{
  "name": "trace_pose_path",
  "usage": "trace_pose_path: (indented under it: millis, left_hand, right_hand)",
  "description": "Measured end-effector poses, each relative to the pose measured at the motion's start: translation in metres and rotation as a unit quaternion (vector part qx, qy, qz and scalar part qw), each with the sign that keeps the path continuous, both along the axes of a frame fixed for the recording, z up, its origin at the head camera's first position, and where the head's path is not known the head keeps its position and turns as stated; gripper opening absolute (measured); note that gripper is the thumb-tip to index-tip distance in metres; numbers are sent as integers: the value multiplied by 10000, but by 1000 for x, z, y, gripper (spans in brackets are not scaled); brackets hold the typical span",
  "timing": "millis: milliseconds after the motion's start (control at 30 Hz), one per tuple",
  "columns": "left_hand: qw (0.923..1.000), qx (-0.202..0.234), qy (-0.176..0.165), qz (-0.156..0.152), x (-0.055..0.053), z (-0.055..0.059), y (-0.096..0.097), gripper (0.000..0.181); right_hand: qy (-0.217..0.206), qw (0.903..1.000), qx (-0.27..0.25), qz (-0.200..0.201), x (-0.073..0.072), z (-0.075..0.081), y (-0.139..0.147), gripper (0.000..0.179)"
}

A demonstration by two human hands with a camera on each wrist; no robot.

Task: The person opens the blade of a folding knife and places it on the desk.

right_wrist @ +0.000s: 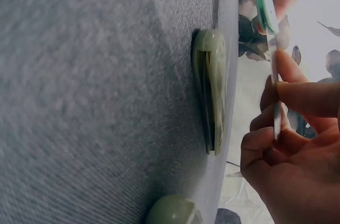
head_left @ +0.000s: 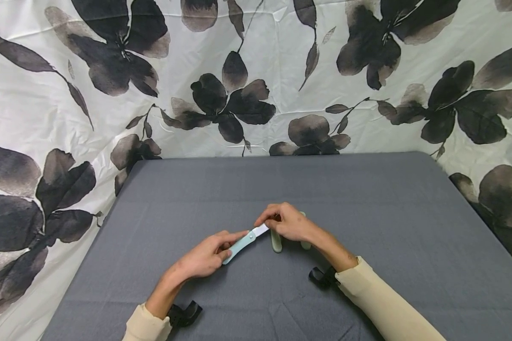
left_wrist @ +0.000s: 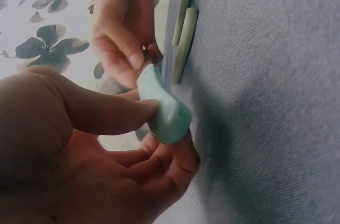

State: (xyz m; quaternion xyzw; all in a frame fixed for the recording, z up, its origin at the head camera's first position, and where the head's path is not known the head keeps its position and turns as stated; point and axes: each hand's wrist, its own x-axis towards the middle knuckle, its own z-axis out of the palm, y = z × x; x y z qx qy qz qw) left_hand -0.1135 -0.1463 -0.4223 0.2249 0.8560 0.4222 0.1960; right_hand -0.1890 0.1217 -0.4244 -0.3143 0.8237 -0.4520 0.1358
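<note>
A folding knife with a mint-green handle (head_left: 241, 246) and a pale blade (head_left: 260, 230) spans both hands, its blade swung out from the handle. My left hand (head_left: 205, 255) grips the handle, thumb on one side and fingers beneath, as the left wrist view shows. My right hand (head_left: 290, 222) pinches the blade (right_wrist: 275, 70) between thumb and fingers. In the right wrist view the knife is raised above the table. Below the right hand lie two olive-green folded knives (head_left: 276, 241) (head_left: 306, 245), partly hidden by that hand; a long slot shows in one handle (right_wrist: 217, 86).
A grey cloth covers the table (head_left: 187, 189). Behind and beside it hangs a white curtain with dark flowers (head_left: 281, 47). Black wrist mounts (head_left: 185, 314) (head_left: 323, 277) sit under both forearms, near the cream sleeves (head_left: 147, 324).
</note>
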Motion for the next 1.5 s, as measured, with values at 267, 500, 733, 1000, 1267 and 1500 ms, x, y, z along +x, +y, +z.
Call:
trace_pose_path:
  millis: [267,500,733,1000,1267,1500]
  left_hand:
    - [9992,234,239,241,1,-6,8,56]
    - [9983,499,111,264,3,-9,11,74]
    - [9973,562,279,370,6,-11,14,95]
    - [9958,559,518,515,5,-14,13,93]
    - [9955,346,690,541,5,-15,14,90]
    - [9934,146,1002,539,5,-15,16,89]
  right_hand:
    - [-287,9928,-641,-974,-6,-2,-3,19]
    - [-640,9774,-918,-1795,-8,2,-14,29]
    - [-1243,9547,-1414,-2303,-13,-2,-27,43]
    - [-1647,9357,-1839,-2519,-17,-7,-37,47]
    - [-1866,9287,-1895,-2584,-20,-4,-41,35]
    - [-1951,9291,-1782,-2588,-22,-7,-42,23]
